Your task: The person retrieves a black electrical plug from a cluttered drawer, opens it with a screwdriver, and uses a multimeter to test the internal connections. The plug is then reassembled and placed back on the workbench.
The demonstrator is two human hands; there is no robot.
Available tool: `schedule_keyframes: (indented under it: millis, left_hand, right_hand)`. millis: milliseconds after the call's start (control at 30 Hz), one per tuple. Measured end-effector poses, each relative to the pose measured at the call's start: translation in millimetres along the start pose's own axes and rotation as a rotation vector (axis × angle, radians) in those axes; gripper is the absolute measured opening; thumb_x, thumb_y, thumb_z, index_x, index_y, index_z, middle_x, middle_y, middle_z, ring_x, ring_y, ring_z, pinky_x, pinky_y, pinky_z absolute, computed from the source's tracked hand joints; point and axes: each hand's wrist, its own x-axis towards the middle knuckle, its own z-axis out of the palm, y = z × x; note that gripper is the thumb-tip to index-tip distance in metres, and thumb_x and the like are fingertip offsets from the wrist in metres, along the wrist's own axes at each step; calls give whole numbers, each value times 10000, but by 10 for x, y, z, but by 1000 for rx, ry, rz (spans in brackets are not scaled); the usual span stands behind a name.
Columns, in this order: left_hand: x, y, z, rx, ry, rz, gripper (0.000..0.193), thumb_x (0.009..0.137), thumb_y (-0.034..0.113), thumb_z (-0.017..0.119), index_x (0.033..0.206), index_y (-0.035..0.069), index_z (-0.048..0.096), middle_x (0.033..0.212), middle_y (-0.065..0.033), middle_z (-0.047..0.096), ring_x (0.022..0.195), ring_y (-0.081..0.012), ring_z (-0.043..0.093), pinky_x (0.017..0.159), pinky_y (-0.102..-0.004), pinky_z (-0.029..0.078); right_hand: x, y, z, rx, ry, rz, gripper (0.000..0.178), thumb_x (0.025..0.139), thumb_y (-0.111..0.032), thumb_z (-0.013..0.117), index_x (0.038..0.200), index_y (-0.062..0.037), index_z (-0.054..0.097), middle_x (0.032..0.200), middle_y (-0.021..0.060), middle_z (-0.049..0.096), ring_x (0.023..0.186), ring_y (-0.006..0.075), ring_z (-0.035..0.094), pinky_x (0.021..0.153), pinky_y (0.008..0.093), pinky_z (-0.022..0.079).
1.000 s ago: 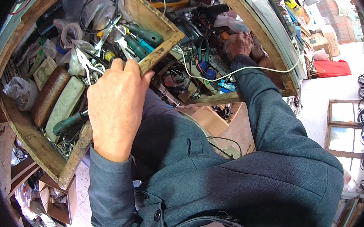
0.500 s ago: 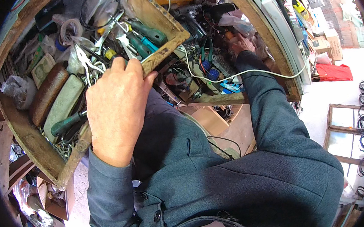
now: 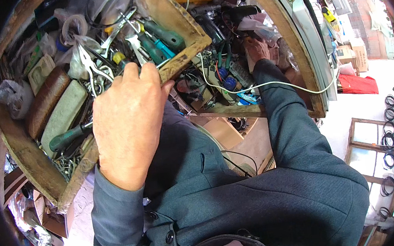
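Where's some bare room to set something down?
Pale floor looks bare at right, between red cloth and window frame, and at left, between the left drawer and left sleeve. Both drawers look crowded: tools fill the left one, its edge held by the left hand; plastic bags lie beside the right hand in the right drawer.

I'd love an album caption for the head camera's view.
Left hand on the edge of a wooden box holding pliers and screwdrivers, right hand inside a cluttered second box.
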Motion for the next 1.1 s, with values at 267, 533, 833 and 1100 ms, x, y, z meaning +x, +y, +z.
schedule_keyframes:
  millis: [267, 533, 833, 1100]
  left_hand:
    - [13, -3, -9, -6, -17, -5, 336, 919, 347, 760, 929, 48, 607, 875, -133, 622, 808, -352, 694, 652, -464, 556]
    - [40, 9, 9, 48, 2, 8, 288, 878, 298, 786, 923, 68, 619, 887, -97, 633, 796, -285, 719, 620, -405, 582]
    - [51, 15, 19, 12, -32, -32, 325, 894, 308, 784, 949, 52, 591, 893, -122, 604, 811, -345, 688, 647, -459, 557]
    - [52, 18, 20, -10, -17, -18, 321, 897, 301, 783, 950, 52, 587, 890, -123, 601, 806, -346, 687, 646, -460, 556]
  right_hand:
    - [161, 279, 126, 135, -103, 25, 371, 937, -410, 615, 1101, -119, 775, 1093, 219, 755, 1078, 414, 697, 922, 463, 554]
    - [429, 491, -68, 111, -95, 204, 365, 935, -398, 618, 1106, -117, 776, 1108, 218, 754, 1089, 412, 697, 930, 463, 554]
    - [618, 587, -155, 123, -64, 226, 358, 933, -384, 621, 1111, -115, 776, 1124, 217, 753, 1101, 410, 697, 940, 463, 554]
    - [685, 647, -227, 129, -67, 237, 352, 932, -372, 624, 1115, -113, 777, 1139, 215, 752, 1113, 408, 697, 948, 464, 554]
